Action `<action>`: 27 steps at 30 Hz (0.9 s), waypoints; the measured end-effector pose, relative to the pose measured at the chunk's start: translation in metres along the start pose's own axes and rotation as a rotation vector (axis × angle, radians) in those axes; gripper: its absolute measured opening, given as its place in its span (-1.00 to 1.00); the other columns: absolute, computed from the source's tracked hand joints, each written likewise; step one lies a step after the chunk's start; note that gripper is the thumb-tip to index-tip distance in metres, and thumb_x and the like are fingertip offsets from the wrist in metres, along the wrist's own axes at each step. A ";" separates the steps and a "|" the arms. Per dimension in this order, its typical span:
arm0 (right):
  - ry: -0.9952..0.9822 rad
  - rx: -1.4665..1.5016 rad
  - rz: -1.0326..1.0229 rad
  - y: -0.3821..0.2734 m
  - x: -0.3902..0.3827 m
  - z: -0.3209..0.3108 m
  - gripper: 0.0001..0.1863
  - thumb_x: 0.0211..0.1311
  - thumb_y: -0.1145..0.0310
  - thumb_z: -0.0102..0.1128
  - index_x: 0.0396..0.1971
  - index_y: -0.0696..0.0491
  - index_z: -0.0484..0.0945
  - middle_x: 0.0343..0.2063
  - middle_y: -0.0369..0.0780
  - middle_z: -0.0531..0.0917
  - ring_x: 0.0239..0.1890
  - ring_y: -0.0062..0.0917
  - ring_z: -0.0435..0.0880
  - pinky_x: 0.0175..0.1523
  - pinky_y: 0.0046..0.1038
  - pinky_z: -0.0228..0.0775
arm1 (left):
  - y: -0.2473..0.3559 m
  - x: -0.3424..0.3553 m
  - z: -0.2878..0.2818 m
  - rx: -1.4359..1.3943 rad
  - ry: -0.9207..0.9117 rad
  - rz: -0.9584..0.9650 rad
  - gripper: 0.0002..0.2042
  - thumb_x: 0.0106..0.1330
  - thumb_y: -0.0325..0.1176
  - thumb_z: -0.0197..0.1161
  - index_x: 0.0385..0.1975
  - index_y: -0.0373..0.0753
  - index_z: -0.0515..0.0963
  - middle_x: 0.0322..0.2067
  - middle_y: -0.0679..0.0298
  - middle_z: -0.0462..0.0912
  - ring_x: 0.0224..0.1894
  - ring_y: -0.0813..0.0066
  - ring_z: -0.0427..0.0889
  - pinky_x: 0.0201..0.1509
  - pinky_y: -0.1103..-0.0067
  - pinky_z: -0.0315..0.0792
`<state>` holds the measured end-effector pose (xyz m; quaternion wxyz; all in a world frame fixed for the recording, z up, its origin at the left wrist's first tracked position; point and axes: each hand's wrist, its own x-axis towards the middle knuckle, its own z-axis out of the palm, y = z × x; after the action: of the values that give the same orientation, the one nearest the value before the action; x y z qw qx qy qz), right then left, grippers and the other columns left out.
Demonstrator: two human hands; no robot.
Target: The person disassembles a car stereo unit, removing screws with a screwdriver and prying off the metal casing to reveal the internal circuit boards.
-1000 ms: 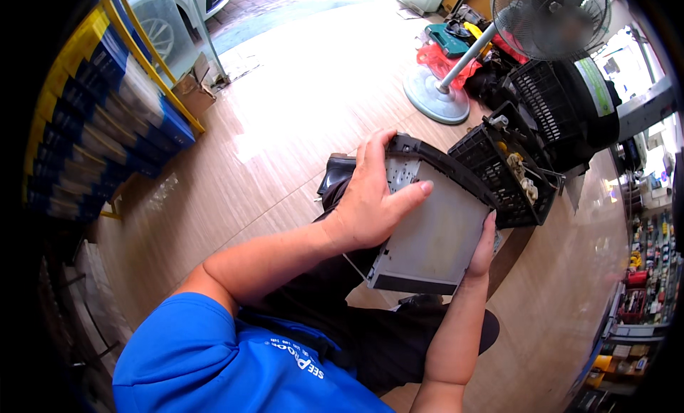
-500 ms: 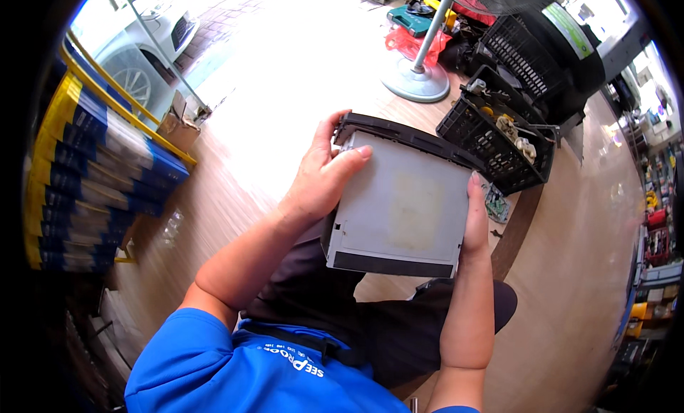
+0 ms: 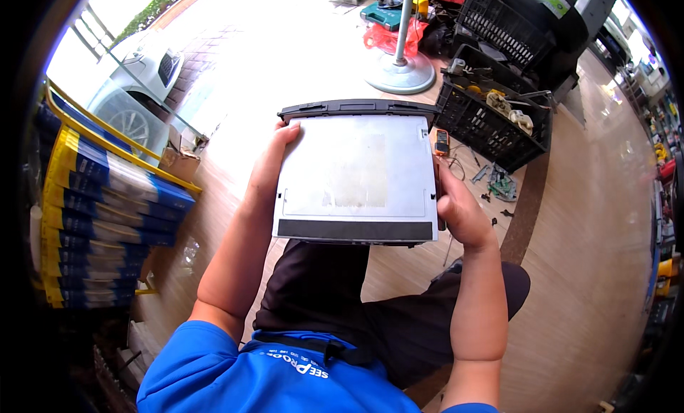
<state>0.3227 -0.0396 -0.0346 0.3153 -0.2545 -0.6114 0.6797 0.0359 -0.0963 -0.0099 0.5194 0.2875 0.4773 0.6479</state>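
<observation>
The left hand (image 3: 276, 151) and the right hand (image 3: 464, 212) are gripping a flat silver box (image 3: 313, 167) by its sides, above the dark trouser legs (image 3: 313, 292). The box is hiding most of the left fingers and its own bottom. The right fingertips are hiding too. A grey pole (image 3: 405, 28) is running off the top edge. The box's black front is looking close to the black crate (image 3: 474, 124), but I cannot tell how close. Bare floor (image 3: 584, 228) is stretching out on both sides.
</observation>
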 end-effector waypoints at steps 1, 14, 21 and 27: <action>-0.028 0.002 0.024 -0.004 0.000 0.000 0.41 -0.25 -0.47 0.30 0.39 0.28 -0.07 0.27 -0.01 0.33 0.01 -0.58 0.49 -0.04 -0.57 0.37 | 0.003 0.000 0.000 -0.028 -0.031 -0.060 -0.67 0.34 -0.23 0.04 0.02 -0.25 0.35 -0.15 0.15 0.50 -0.15 0.46 0.54 -0.06 0.55 0.48; 0.125 -0.122 0.060 -0.020 -0.011 0.019 0.36 -0.25 -0.54 0.29 0.33 0.34 0.14 -0.31 -0.22 0.61 -0.49 -0.78 0.42 -0.40 -0.67 0.23 | 0.004 0.010 -0.011 -0.091 0.045 -0.229 -0.58 0.35 -0.09 0.07 -0.06 -0.38 0.49 -0.21 0.07 0.62 -0.23 0.36 0.64 -0.11 0.48 0.55; 0.102 -0.234 -0.178 -0.019 -0.013 0.024 0.34 -0.16 -0.56 0.18 0.30 0.39 0.16 -0.33 -0.17 0.60 -0.46 -0.68 0.50 -0.38 -0.62 0.32 | 0.004 0.009 -0.005 -0.108 0.036 -0.202 -0.57 0.33 -0.08 0.10 -0.10 -0.39 0.50 -0.26 0.08 0.63 -0.27 0.38 0.65 -0.16 0.51 0.55; 0.118 -0.306 -0.130 -0.027 -0.018 0.029 0.26 0.01 -0.54 0.03 0.30 0.42 0.12 -0.08 0.02 0.58 -0.10 -0.47 0.57 -0.01 -0.54 0.36 | 0.006 0.014 -0.007 -0.037 0.044 -0.215 -0.56 0.34 -0.08 0.11 -0.08 -0.41 0.50 -0.28 0.07 0.64 -0.33 0.40 0.67 -0.23 0.54 0.58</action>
<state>0.3174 -0.0709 -0.0047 0.3516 -0.2989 -0.7034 0.5406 0.0231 -0.0851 -0.0085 0.5806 0.2104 0.5047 0.6033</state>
